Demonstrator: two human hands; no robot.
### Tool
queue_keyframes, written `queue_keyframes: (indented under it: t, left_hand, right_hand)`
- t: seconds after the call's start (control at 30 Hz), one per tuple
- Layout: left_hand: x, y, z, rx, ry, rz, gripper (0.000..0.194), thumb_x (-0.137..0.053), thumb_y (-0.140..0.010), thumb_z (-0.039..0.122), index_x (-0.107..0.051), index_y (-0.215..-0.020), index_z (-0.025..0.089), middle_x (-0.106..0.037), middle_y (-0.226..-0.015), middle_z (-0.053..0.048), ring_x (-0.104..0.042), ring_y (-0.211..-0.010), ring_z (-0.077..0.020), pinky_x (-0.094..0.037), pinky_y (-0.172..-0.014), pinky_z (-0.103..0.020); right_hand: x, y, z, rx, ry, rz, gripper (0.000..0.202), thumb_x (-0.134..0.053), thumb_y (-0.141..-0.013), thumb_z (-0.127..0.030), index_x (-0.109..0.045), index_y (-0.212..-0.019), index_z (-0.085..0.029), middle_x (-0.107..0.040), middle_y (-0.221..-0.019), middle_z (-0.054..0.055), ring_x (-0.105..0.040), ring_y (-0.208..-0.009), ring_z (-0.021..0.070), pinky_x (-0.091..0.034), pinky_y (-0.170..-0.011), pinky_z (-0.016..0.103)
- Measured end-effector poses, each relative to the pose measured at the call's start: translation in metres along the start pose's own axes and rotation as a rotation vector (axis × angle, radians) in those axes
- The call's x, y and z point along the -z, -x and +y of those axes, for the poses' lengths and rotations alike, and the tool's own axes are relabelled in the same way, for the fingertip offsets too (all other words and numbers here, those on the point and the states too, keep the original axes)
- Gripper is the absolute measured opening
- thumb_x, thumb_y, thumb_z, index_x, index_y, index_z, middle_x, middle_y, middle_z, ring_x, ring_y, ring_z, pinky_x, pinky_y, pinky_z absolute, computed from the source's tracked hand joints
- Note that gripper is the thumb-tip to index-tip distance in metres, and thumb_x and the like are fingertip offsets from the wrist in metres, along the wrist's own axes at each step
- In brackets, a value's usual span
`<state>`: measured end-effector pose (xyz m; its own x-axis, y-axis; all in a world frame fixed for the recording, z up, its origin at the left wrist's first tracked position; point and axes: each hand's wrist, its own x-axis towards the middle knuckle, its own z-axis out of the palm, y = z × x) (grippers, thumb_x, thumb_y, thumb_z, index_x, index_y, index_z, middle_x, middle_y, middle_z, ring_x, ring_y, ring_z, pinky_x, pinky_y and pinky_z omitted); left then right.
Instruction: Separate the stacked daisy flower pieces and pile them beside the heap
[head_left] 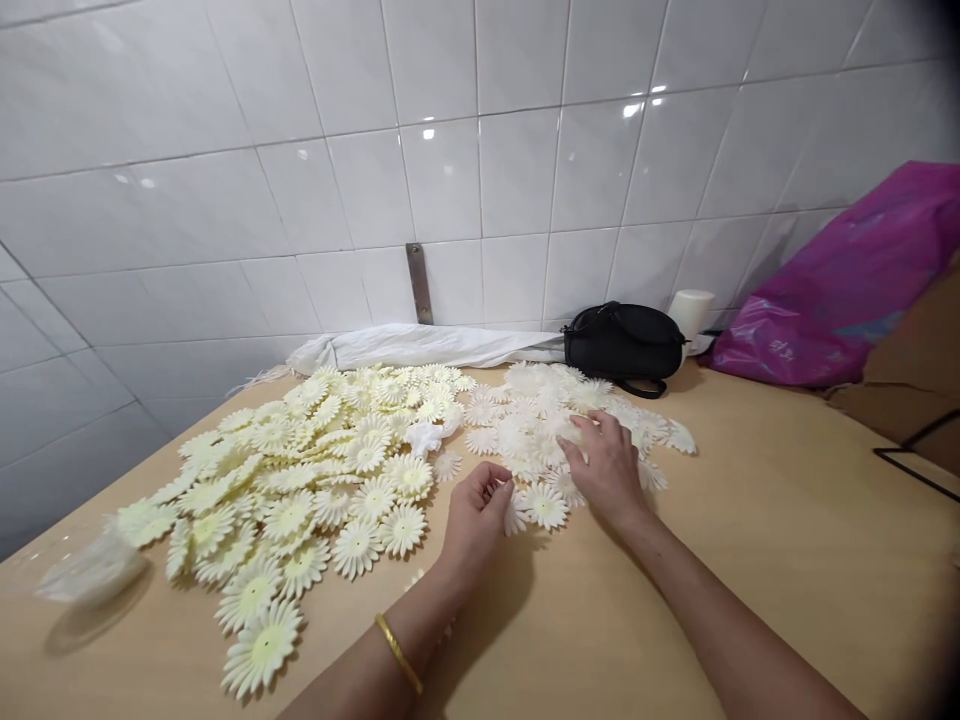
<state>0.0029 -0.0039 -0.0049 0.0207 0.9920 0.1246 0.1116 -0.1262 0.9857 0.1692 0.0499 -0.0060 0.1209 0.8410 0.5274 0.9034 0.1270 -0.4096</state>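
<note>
A pile of translucent white flower pieces [525,425] lies in front of both hands. My left hand [480,508] is closed at its near edge, thumb against the curled fingers, with a white petal piece [515,512] showing at the fingertips. How much of it is gripped is partly hidden. Over the pile's right side, my right hand [606,465] has thumb and fingers apart, its tips on or just above the flowers. A pale flower with a yellowish centre [545,506] lies between the hands. To the left spreads a larger heap of pale yellow flower pieces [300,480].
A crumpled clear plastic bag [94,570] lies at the left. Along the tiled wall [517,170] are a white cloth [427,346], a black zipped case [624,342] and a white bottle [690,312]. A purple bag [832,290] and a cardboard box [911,350] stand at the right.
</note>
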Motion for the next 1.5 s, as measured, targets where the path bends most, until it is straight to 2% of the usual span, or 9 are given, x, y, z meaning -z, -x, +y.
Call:
queue_keyframes:
  t: [0.13,0.27,0.47,0.6,0.77,1.0,1.13,1.33,1.5]
  left_hand:
    - [-0.005,0.009,-0.006,-0.093,-0.164,-0.035,0.018,-0.044,-0.079,0.033,-0.050,-0.078,0.017,-0.046,-0.053,0.004,-0.041,-0.048,-0.0087,-0.032,-0.048,-0.021]
    - [-0.014,0.015,-0.003,-0.200,-0.399,-0.046,0.019,-0.040,-0.080,0.031,-0.052,-0.076,0.017,-0.051,-0.062,0.000,-0.044,-0.057,-0.0116,-0.034,-0.054,-0.024]
    - [-0.032,0.006,0.008,-0.234,-0.840,-0.028,0.025,-0.036,-0.079,0.022,-0.060,-0.082,0.017,-0.060,-0.084,-0.009,-0.051,-0.085,-0.0228,-0.039,-0.074,-0.036]
    - [-0.040,-0.009,0.001,-0.136,-1.104,-0.020,0.057,-0.043,-0.074,0.046,-0.042,-0.124,0.018,-0.026,-0.138,-0.017,-0.011,-0.127,-0.0391,-0.014,-0.093,-0.061]
    - [-0.053,-0.044,-0.015,-0.062,-1.145,-0.091,0.076,-0.022,-0.076,0.062,-0.019,-0.136,0.015,-0.006,-0.143,-0.019,0.005,-0.129,-0.0383,-0.004,-0.093,-0.064]
    - [-0.062,-0.098,0.002,-0.044,-1.152,-0.126,0.066,-0.028,-0.078,0.055,-0.030,-0.129,0.013,-0.011,-0.142,-0.020,-0.003,-0.127,-0.0424,-0.011,-0.090,-0.066]
    - [-0.054,-0.097,0.019,-0.089,-1.224,-0.084,0.052,-0.039,-0.076,0.049,-0.047,-0.112,0.012,-0.029,-0.134,-0.020,-0.021,-0.122,-0.0430,-0.018,-0.090,-0.063]
    - [-0.004,-0.046,0.030,-0.345,-1.278,-0.080,0.028,-0.034,-0.081,0.027,-0.056,-0.091,0.013,-0.055,-0.099,-0.016,-0.043,-0.103,-0.0279,-0.028,-0.091,-0.046]
    - [0.021,-0.024,0.004,-0.132,-1.285,0.027,0.038,-0.038,-0.079,0.036,-0.052,-0.099,0.007,-0.050,-0.110,-0.023,-0.037,-0.111,-0.0346,-0.025,-0.092,-0.051]
  right_hand:
    - [-0.016,0.009,0.002,0.066,0.180,-0.259,0.055,-0.034,-0.081,-0.050,-0.034,-0.131,-0.027,-0.020,-0.141,0.009,-0.013,-0.127,0.0319,-0.015,-0.097,0.048]
    - [-0.025,0.010,0.008,-0.028,0.227,-0.430,0.056,-0.026,-0.081,-0.055,-0.031,-0.132,-0.032,-0.016,-0.143,0.009,-0.005,-0.129,0.0361,-0.004,-0.097,0.051]
    - [-0.021,0.005,0.012,-0.078,0.291,-0.311,0.052,-0.027,-0.083,-0.048,-0.038,-0.129,-0.025,-0.021,-0.141,0.013,-0.008,-0.128,0.0375,-0.002,-0.096,0.053]
    - [-0.019,0.002,0.011,-0.116,0.283,-0.167,0.052,-0.030,-0.083,-0.045,-0.041,-0.127,-0.021,-0.023,-0.139,0.016,-0.009,-0.126,0.0399,-0.004,-0.094,0.056]
    - [-0.022,-0.004,0.019,-0.247,0.251,-0.050,0.053,-0.027,-0.083,-0.047,-0.041,-0.127,-0.022,-0.024,-0.137,0.018,-0.012,-0.124,0.0426,-0.011,-0.089,0.062]
    - [-0.027,-0.005,0.019,-0.114,0.168,0.115,0.052,-0.025,-0.084,-0.047,-0.042,-0.126,-0.022,-0.020,-0.137,0.018,-0.012,-0.123,0.0430,-0.016,-0.087,0.063]
    - [-0.030,-0.004,0.018,-0.001,0.205,0.153,0.047,-0.029,-0.084,-0.045,-0.054,-0.114,-0.019,-0.024,-0.134,0.017,-0.015,-0.122,0.0418,-0.019,-0.087,0.059]
    - [-0.033,-0.004,0.020,0.082,0.279,0.185,0.039,-0.036,-0.083,-0.042,-0.062,-0.096,-0.018,-0.036,-0.126,0.017,-0.018,-0.120,0.0379,-0.024,-0.085,0.054]
    - [-0.034,-0.003,0.017,0.108,0.282,0.214,0.036,-0.037,-0.083,-0.040,-0.064,-0.092,-0.019,-0.041,-0.122,0.015,-0.022,-0.119,0.0346,-0.026,-0.085,0.051]
